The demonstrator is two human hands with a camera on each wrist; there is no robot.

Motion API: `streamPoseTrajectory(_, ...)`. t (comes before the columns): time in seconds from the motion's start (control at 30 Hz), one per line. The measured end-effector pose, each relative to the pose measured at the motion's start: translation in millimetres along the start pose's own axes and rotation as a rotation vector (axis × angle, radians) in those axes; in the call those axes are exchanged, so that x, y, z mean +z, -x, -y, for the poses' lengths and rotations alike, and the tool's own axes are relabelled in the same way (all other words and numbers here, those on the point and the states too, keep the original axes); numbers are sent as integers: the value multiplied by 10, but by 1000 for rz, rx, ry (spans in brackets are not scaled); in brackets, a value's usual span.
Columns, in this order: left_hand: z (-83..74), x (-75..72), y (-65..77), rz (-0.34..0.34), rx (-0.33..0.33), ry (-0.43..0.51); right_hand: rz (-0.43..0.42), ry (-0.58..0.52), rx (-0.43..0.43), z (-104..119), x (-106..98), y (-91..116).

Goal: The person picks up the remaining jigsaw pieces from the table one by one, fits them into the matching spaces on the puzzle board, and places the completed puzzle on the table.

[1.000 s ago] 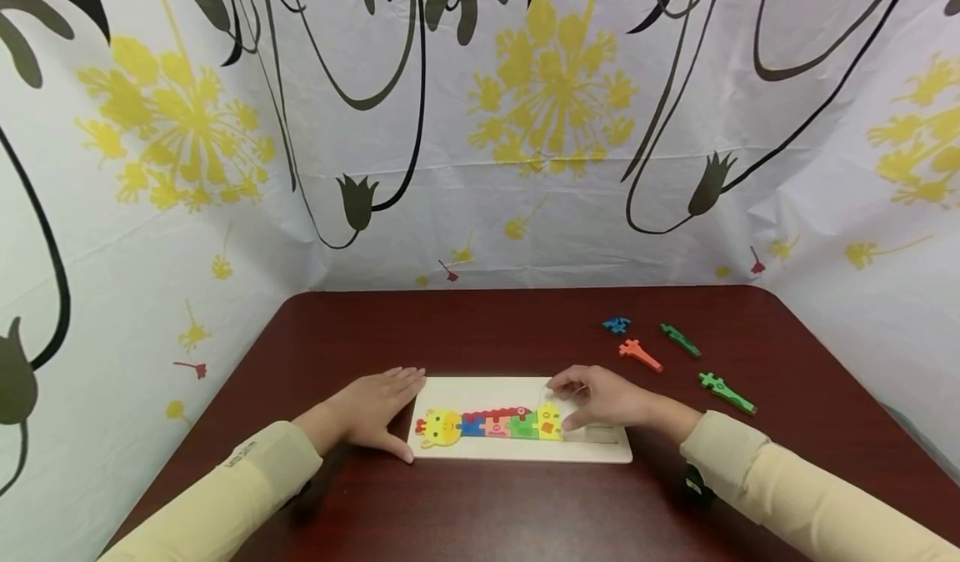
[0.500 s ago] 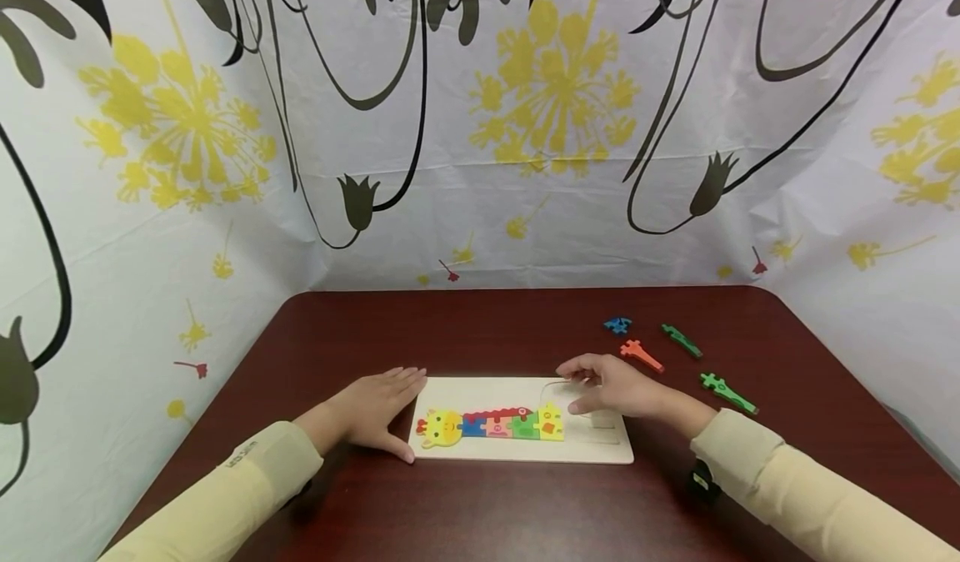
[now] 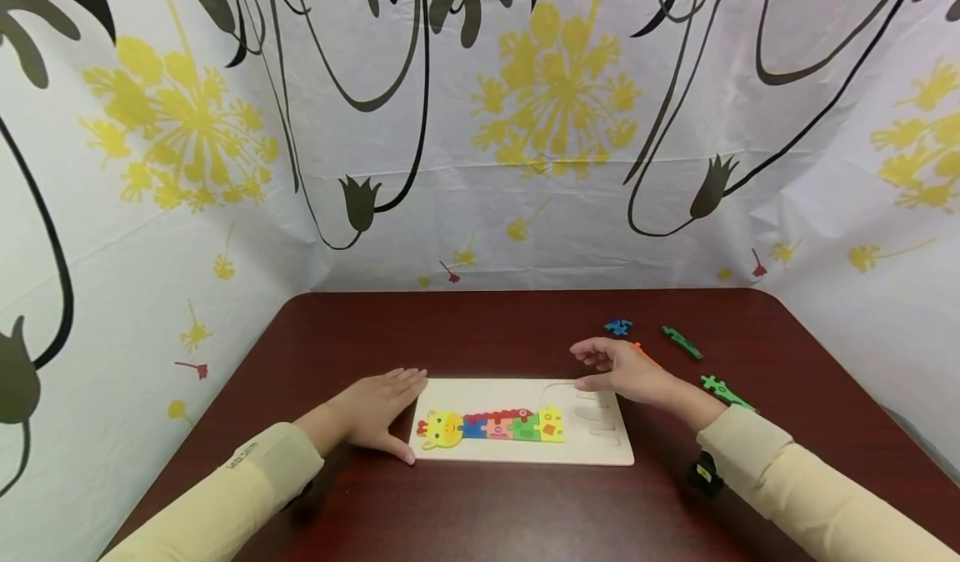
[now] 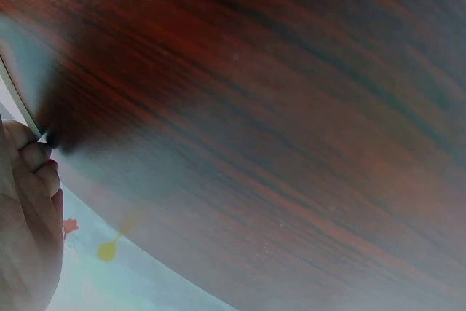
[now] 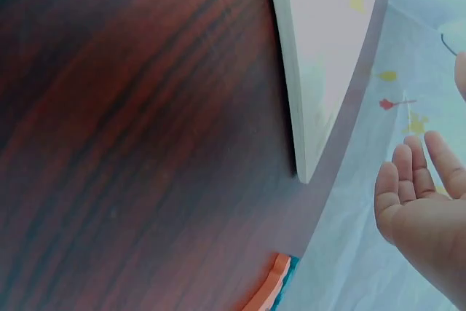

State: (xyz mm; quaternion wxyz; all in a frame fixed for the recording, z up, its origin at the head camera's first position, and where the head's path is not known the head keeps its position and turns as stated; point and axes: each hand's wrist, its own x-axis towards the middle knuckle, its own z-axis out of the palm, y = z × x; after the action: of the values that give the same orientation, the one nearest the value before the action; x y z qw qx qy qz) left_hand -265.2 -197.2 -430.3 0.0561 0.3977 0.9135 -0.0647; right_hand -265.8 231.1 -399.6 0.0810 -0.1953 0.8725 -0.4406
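Observation:
A pale wooden puzzle board [image 3: 480,450] lies on the table, bearing a giraffe made of coloured pieces: a yellow head [image 3: 441,429], a red mane and blue, pink, green and yellow body pieces [image 3: 551,424]. Bare outlined recesses show at its right end. My left hand [image 3: 381,410] rests at the board's left edge with fingers spread. Above the far right corner hovers my right hand [image 3: 626,370], fingers loosely bent and nothing in them. Behind it, an orange puzzle piece [image 3: 639,349] is mostly hidden; in the right wrist view the orange piece [image 5: 268,286] appears at the bottom.
Beyond the right hand lie a blue piece [image 3: 618,327] and a green piece [image 3: 681,342]. Another green piece [image 3: 724,391] is partly covered by the right forearm. A patterned white cloth [image 3: 480,237] stands around the dark red table [image 3: 420,512].
My right hand has lifted off the yellow body piece and moved away to the right and back, toward the loose pieces. The left hand stays where it was.

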Motion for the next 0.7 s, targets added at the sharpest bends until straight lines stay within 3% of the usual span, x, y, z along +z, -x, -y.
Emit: streamPoseTrajectory(0.7, -13, -19, 8, 15, -2, -7, -278, -48, 181, -122, -451, -94)
